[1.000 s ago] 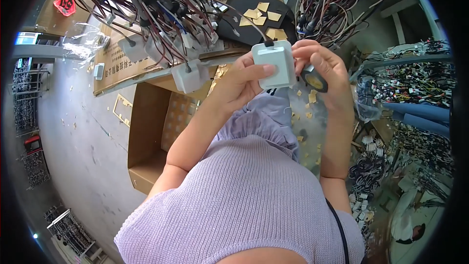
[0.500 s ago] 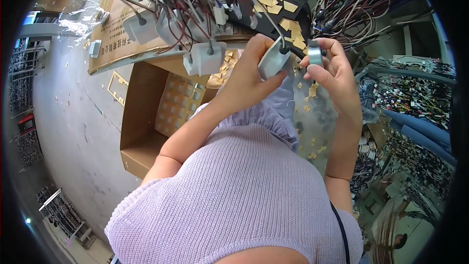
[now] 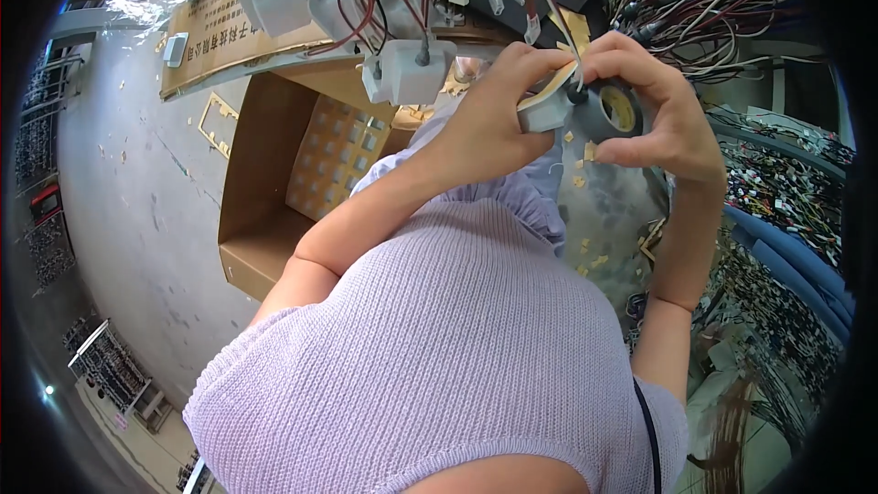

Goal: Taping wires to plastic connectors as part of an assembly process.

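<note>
Brown cardboard formed the open box (image 3: pixel 261 160), my landmark. Right of it, my feed showed the left hand (image 3: pixel 489 123) and right hand (image 3: pixel 679 117) drawn closer than in the earlier frame, the white housing (image 3: pixel 547 112) farther from the box, the tape roll (image 3: pixel 601 117) turned face-on. The left hand gripped the housing; the right hand, half curled, held the roll beside the cable (image 3: pixel 556 9).

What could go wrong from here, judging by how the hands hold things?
The tape roll sits within the curved fingers and thumb of the right hand and might slip out.
The wire runs from the white box in the left hand; a hard tug could strain it.
The left arm might knock the hanging boxes nearby.
</note>
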Available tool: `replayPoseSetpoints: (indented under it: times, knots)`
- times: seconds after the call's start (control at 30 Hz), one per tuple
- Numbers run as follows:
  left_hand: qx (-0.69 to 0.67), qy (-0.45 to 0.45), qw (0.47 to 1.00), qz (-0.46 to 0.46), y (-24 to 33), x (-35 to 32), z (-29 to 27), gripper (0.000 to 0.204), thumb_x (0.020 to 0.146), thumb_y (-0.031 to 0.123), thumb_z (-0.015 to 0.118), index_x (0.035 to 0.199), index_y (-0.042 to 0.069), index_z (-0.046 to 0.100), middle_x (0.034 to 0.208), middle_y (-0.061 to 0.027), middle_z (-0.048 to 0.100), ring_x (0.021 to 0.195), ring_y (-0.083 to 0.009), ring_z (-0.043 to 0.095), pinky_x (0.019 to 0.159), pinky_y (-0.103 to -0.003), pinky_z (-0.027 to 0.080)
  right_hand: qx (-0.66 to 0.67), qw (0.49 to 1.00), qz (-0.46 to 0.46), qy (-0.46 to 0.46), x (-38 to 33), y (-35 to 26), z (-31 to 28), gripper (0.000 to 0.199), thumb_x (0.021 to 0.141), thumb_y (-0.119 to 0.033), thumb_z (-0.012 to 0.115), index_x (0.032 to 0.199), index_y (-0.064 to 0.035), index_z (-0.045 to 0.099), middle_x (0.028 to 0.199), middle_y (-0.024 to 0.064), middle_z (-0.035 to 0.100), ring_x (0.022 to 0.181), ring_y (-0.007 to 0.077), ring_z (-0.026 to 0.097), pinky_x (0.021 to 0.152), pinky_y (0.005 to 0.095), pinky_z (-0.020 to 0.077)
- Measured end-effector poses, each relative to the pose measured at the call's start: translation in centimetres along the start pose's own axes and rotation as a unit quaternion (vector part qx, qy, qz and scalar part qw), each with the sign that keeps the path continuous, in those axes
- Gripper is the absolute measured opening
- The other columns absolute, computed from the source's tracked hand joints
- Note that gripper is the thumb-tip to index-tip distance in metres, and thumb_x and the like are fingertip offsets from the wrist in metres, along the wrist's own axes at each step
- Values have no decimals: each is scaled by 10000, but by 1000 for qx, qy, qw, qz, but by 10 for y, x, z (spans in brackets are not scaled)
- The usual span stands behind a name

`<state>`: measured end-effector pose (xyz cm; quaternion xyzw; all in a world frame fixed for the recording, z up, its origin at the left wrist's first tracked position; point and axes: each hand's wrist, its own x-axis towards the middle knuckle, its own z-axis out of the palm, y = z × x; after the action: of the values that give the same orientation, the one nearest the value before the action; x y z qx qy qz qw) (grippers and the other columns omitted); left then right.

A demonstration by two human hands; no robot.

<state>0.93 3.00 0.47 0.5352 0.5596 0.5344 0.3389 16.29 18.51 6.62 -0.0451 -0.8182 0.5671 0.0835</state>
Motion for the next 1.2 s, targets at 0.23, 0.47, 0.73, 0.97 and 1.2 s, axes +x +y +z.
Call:
replayPoseSetpoints:
  times: [0.23,0.47,0.73,0.97,1.2]
  knots:
    - [28,72,997,19,-12,0,7,566,681,-21,675,1220,69,524,1070,-108,507,1035,-276,533,885,-340,431,-28,998,-31,-37,5,-1,-1,604,650,-90,824,1200,9,595,1088,71,566,1040,170,546,939,288,418]
    - [116,174,976,64,-28,9,13,613,663,28,717,1232,66,494,1041,-157,498,965,-363,531,793,-399,454,136,965,165,154,-2,-33,38,835,684,-32,824,1394,48,393,1153,121,572,1098,193,564,985,317,443]
    - [-666,-314,645,-204,1,-3,-10,540,684,151,614,1161,-91,537,926,-129,585,708,-181,586,420,-195,372,151,978,97,105,6,-12,11,563,789,-122,719,1289,31,510,1274,124,560,1086,166,554,938,303,450]
    - [-764,-397,421,-286,17,-9,2,573,636,55,624,1128,-179,447,936,-244,502,659,-216,473,395,-240,369,184,972,-65,-128,40,21,8,938,594,-432,865,1279,90,492,1188,178,565,1157,277,534,1014,395,394]
    - [-767,-442,385,-261,-10,-20,8,591,645,84,592,1173,-148,461,951,-218,524,619,-228,492,363,-196,331,96,957,-172,-215,63,20,-2,174,729,-109,757,873,-31,699,1041,115,546,1137,338,520,958,464,410]
